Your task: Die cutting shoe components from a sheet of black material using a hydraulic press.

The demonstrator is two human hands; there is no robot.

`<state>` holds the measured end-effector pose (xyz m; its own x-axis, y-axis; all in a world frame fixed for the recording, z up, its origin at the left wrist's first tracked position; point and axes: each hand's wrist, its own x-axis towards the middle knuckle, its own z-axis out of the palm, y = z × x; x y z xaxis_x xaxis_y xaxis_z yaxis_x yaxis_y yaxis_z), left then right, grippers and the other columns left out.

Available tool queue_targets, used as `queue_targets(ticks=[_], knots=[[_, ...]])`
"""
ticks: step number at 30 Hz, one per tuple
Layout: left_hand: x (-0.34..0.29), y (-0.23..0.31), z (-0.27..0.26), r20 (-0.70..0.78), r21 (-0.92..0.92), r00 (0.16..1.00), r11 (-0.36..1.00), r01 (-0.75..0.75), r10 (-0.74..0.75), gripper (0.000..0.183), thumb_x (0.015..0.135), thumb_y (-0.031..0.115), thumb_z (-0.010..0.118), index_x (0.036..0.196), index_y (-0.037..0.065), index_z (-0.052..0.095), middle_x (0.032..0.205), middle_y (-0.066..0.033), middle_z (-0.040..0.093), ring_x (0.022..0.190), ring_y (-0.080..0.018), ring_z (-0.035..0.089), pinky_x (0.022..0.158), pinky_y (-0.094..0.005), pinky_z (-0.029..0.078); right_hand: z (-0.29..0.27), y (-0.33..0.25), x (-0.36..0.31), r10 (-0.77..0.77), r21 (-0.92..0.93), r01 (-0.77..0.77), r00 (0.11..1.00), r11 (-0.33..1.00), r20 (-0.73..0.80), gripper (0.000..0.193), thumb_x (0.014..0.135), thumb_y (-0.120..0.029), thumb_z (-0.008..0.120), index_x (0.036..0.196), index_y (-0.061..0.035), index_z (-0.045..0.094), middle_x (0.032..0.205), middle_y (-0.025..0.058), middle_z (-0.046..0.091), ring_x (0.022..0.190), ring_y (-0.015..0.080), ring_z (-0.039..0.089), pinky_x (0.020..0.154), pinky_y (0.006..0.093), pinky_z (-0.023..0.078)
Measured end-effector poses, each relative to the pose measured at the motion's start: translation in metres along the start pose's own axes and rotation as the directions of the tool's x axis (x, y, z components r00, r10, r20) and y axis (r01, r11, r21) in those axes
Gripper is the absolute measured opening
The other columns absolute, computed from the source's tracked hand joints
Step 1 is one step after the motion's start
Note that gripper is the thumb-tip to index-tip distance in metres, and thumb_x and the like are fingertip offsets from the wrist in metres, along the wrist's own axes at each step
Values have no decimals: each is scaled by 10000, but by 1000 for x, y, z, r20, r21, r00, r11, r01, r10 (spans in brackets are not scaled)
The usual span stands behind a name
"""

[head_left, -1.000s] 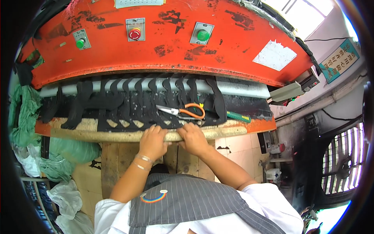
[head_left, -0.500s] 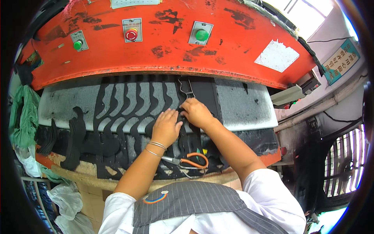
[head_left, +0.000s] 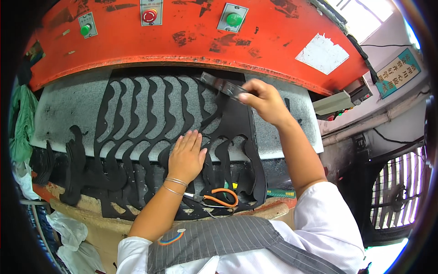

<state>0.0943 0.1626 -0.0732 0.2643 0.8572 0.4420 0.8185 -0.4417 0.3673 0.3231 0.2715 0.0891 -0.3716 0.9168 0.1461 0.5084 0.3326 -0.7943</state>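
A black sheet (head_left: pixel 235 119), cut through with rows of wavy openings, lies across a grey cutting board (head_left: pixel 68 112). My left hand (head_left: pixel 186 155) rests flat on its middle, fingers stretched out. Above the sheet's far right part, my right hand (head_left: pixel 265 101) grips one end of a metal cutting die (head_left: pixel 223 86), a narrow strip-walled frame somewhat smeared by motion. A black strip beneath the die looks lifted or bent; whether it hangs from the die I cannot tell. Orange-handled scissors (head_left: pixel 220 197) lie on the sheet's near edge, close to my left wrist.
Over the board's far side hangs the red machine beam (head_left: pixel 182 45), bearing a red button (head_left: pixel 149 16) and green buttons (head_left: pixel 234 19). Cut black pieces (head_left: pixel 75 164) are heaped at the left. A green bag (head_left: pixel 20 109) hangs beyond them. A grey control box (head_left: pixel 332 104) juts out at right.
My right hand has lifted the cutting die off the sheet and moved right and away from me. The left hand stays on the sheet. The whole view has shifted, with the beam higher in it.
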Motion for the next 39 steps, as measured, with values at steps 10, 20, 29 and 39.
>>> queue_targets(ticks=[10,20,29,39], knots=[[30,34,-13,-110,-117,994,993,16,-29,762,747,317,757,1376,11,453,1424,-147,442,1373,-339,355,1149,-517,216,6,33,-160,129,681,169,923,713,-363,152,937,-176,661,977,-70,560,872,-17,584,761,63,488,713,217,399],[104,24,14,160,-319,974,925,206,-162,237,879,242,656,1003,42,672,958,-186,691,932,-365,653,819,-424,502,25,25,-197,-98,112,203,797,973,-596,162,899,-127,682,933,-24,562,856,40,555,768,124,509,690,271,433],[122,13,47,101,-453,904,790,414,-416,249,943,214,570,1026,-7,648,1011,-211,688,974,-376,651,858,-420,495,38,72,-199,-283,-363,82,789,928,-545,196,764,-36,736,889,-4,589,878,142,584,840,337,553,763,402,465],[125,-7,43,186,-536,925,755,377,-330,406,823,327,735,1018,-18,645,953,-210,700,901,-371,675,811,-422,513,17,45,-138,-24,-789,-244,950,565,-311,241,776,-181,730,949,-24,669,948,133,620,954,328,583,850,427,470]])
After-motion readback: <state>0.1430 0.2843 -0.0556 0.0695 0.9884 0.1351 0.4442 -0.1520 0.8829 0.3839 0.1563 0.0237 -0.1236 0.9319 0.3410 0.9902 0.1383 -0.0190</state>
